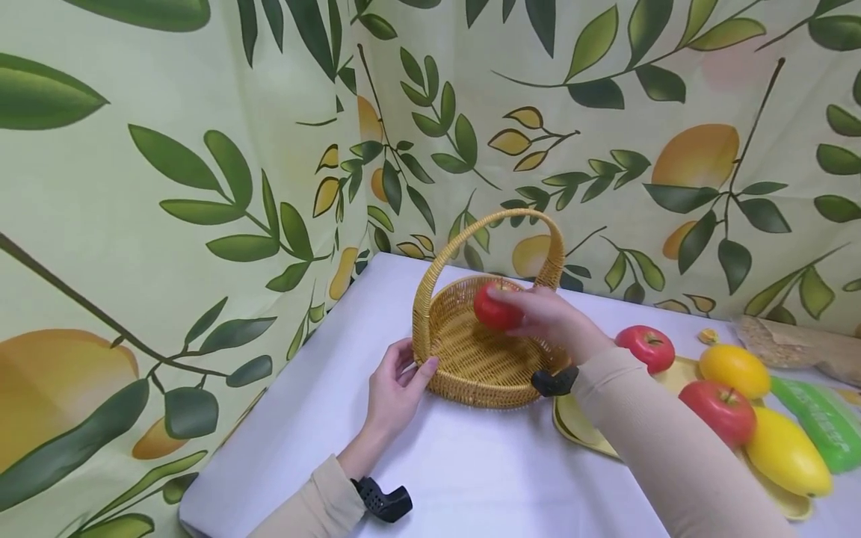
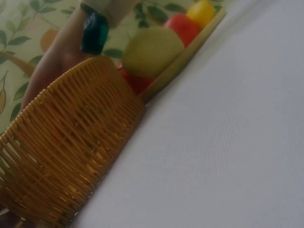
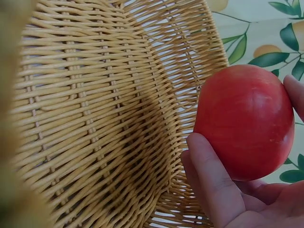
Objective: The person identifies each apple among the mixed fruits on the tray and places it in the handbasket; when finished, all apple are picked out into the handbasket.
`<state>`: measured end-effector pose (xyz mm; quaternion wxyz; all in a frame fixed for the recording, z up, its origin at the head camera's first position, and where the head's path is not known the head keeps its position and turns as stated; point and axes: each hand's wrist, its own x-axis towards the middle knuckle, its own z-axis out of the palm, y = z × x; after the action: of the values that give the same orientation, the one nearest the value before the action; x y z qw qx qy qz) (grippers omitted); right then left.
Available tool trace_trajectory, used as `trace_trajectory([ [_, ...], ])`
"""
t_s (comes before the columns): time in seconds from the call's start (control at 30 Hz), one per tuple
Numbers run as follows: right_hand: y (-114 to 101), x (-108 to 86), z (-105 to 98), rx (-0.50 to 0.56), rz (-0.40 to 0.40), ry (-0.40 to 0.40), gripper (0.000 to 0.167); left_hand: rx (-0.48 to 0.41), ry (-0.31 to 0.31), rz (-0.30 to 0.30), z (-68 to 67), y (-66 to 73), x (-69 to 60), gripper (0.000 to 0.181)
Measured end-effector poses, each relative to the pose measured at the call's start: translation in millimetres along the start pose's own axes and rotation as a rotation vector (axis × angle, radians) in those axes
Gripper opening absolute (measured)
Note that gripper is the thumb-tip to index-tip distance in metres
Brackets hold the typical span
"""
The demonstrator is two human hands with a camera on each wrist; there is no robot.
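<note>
A red apple (image 1: 489, 312) is held by my right hand (image 1: 551, 317) inside the wicker basket's handle arch, over the woven floor. In the right wrist view, fingers and thumb grip the apple (image 3: 244, 123) from both sides, and a gap shows between it and the basket floor. My left hand (image 1: 395, 392) holds the left side of the basket (image 1: 480, 394), thumb on the outer wall near the foot of the handle. The left wrist view shows the basket's outer wall (image 2: 71, 142); the left hand is mostly hidden there.
Right of the basket, a yellow tray (image 1: 585, 426) bears apples (image 1: 720, 411), an orange fruit (image 1: 735, 370) and a long yellow fruit (image 1: 788, 450), partly behind my right forearm. Beyond lie a green packet (image 1: 821, 422) and a brown bag (image 1: 780, 340). Leaf-print cloth hangs behind.
</note>
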<state>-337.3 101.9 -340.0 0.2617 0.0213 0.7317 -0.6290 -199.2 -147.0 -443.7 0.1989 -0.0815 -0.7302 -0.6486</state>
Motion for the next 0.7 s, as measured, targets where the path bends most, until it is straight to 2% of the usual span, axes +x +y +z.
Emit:
trace_trajectory([
  [0.17,0,6.5,1,0.002,-0.002,0.020,0.099,0.004,0.002,-0.010,0.5,0.5,0.0,0.046],
  [0.53,1,15.5,11,-0.071,-0.013,0.043,0.090,-0.002,0.003,-0.022,2.6,0.7,1.6,0.045],
  [0.7,2,20.0,13,-0.089,-0.010,0.034,0.088,0.006,0.006,-0.021,1.1,0.3,0.5,0.045],
])
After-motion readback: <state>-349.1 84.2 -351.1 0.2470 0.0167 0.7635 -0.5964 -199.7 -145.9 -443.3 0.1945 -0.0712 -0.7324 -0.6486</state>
